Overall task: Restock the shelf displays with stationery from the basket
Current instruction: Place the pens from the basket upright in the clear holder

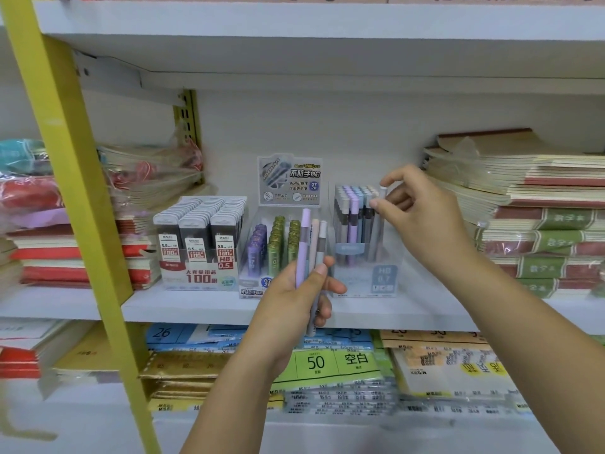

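My left hand (299, 299) grips three slim pastel lead tubes (309, 245), purple, peach and grey, upright in front of the shelf. My right hand (415, 208) pinches the white top of one grey tube (376, 231) that stands at the right side of a clear display box (366, 276) marked HB 0.7, which holds several similar pastel tubes. The basket is out of view.
Left of that box stand a clear display of purple and green lead tubes (275, 247) with a header card, and a box of 0.5 HB lead cases (199, 237). Notebook stacks (540, 217) flank the shelf. A yellow post (75, 178) crosses the left. Paper packs (327, 362) lie below.
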